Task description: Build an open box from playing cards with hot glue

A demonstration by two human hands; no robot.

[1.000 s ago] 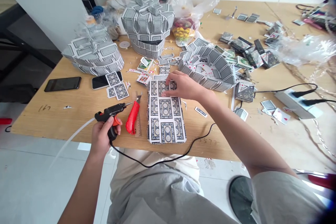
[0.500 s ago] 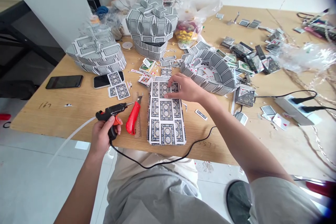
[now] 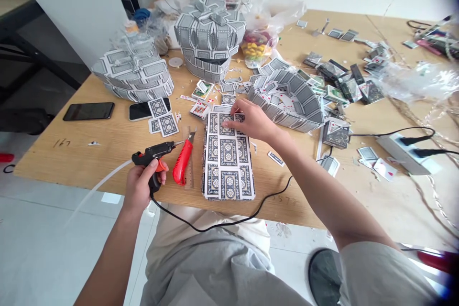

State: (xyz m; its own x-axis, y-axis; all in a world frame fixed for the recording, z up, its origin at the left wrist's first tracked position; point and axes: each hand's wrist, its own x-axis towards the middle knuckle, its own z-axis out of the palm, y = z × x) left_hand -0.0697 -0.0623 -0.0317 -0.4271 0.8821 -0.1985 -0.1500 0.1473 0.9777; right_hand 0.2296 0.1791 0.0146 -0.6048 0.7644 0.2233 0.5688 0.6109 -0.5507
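My left hand (image 3: 142,184) is wrapped round a black glue gun (image 3: 153,154) with an orange trigger, its nozzle pointing right. A red utility knife (image 3: 182,161) lies beside it on a clear ruler (image 3: 190,172). To the right is a long panel covered with dark patterned playing cards (image 3: 228,158). My right hand (image 3: 251,120) rests over the panel's far end, thumb and fingers apart, touching the cards; nothing shows between them.
Card-covered boxes stand behind on the table (image 3: 118,153), among them a tall one (image 3: 210,33) and an open one (image 3: 287,98). Two phones (image 3: 89,111) lie left. A power strip (image 3: 407,150) sits right; the gun's black cable (image 3: 215,224) crosses the front edge.
The view has shifted very slightly. My right hand's fingers have moved slightly over the panel's far end; my left hand still holds the glue gun in the same place.
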